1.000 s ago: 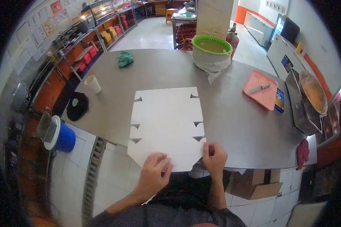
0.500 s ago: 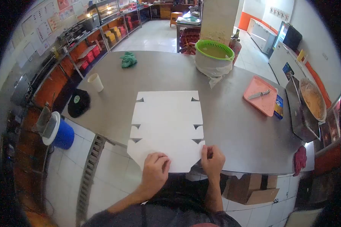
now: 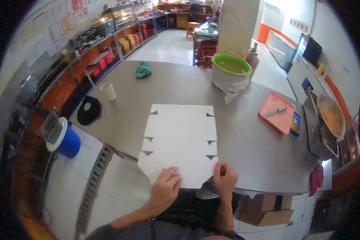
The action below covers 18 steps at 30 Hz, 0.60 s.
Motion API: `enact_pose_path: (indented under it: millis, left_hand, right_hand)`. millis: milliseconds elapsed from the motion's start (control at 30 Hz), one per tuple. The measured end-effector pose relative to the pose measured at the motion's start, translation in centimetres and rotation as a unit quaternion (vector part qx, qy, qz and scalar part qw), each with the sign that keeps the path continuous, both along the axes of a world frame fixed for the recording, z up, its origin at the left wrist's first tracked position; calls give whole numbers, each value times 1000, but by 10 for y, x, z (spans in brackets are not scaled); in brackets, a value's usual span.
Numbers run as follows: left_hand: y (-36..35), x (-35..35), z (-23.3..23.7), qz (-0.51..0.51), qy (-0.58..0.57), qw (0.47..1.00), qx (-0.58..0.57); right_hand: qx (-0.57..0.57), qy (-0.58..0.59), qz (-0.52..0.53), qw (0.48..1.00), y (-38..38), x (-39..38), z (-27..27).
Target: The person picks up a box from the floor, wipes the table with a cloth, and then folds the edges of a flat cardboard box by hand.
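A flat white cardboard box blank (image 3: 181,136) with curved notches along both sides lies on the steel table, its cut-cornered end towards me. My left hand (image 3: 167,186) is on its near edge, fingers closed together over the card; whatever the fingers' undersides do is hidden. At the near right side, my right hand (image 3: 226,178) has its thumb and curled fingers closed at the card's edge.
On the steel table (image 3: 256,160) are a white cup (image 3: 108,91), a black cap (image 3: 89,111), a green cloth (image 3: 143,70), a green-rimmed tub (image 3: 231,72) and a pink tray (image 3: 274,120) bearing a knife (image 3: 275,111). A cardboard box (image 3: 266,210) stands below.
The whole view has shifted, so everything appears slightly lower. Both hands stay at the same parts of the cardboard blank, and its right near flap looks flatter than before.
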<state>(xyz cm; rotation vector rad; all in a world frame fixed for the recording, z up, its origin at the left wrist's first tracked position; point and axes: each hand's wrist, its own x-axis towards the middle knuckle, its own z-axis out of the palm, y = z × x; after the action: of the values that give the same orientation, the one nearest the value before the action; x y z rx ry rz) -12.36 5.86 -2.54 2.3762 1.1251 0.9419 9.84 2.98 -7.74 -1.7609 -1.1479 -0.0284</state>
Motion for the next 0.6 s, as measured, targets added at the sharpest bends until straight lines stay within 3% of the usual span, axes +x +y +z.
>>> enact_pose_path:
  millis: [333, 400, 600]
  left_hand:
    - [7, 0, 4, 31, -3, 999, -23]
    - [13, -3, 9, 33, 89, 995, 25]
    - [17, -1, 1, 22, 71, 997, 4]
  right_hand:
    - [-25, 9, -1, 1000, 0, 1, -3]
    - [-25, -20, -1, 999, 0, 2, -4]
    - [-26, 25, 17, 999, 0, 1, -5]
